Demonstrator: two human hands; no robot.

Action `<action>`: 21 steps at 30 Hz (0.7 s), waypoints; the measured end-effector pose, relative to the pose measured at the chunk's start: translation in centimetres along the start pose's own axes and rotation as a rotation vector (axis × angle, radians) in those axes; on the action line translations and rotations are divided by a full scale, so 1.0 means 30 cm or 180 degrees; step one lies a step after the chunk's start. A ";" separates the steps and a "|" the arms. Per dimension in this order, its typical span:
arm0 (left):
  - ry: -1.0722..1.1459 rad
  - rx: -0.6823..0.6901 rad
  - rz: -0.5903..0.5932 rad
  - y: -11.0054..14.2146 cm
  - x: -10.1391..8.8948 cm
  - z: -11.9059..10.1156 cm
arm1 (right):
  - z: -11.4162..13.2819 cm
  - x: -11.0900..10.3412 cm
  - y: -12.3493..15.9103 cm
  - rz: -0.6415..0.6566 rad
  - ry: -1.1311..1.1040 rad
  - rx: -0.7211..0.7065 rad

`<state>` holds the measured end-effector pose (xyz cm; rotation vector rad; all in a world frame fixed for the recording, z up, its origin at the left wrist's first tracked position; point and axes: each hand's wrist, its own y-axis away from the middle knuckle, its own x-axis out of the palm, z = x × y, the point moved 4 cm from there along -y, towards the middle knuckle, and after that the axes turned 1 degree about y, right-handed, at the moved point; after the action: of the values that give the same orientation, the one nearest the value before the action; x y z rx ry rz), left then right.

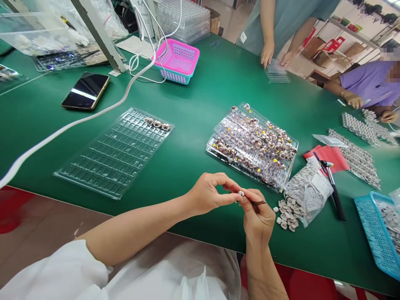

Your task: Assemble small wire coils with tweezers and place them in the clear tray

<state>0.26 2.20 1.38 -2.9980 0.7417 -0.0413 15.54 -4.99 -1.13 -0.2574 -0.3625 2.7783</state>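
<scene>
My left hand [212, 192] pinches a small white rounded part [241, 193] between thumb and fingertips. Meeting it from the other side, my right hand [258, 214] is closed round a thin dark-brown stick-like tool [258, 203], its fingertips at the same part. The tool's exact kind and its tip are hidden. Beyond the hands lies a stack of clear trays [250, 143] full of small white parts with dark insides and yellow bits. To the left, a clear compartment tray [109, 154] holds 3 such pieces [157, 124] in its far corner. Loose white caps [288, 214] lie beside my right hand.
A plastic bag of white caps [312, 187], a black-handled tool [336, 191], red packets [333, 160] and a blue basket [371, 233] stand right. A phone [86, 91], white cable [78, 121] and pink basket [179, 56] lie left. Two co-workers work across the table.
</scene>
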 end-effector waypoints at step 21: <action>0.0360 -0.0236 0.0015 -0.001 0.003 0.015 | 0.041 -0.006 0.003 -0.0043 0.0599 -0.0442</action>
<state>0.37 2.21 0.92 -3.0858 0.7775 -0.1889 15.41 -5.39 0.03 -0.5429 -0.5073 2.6903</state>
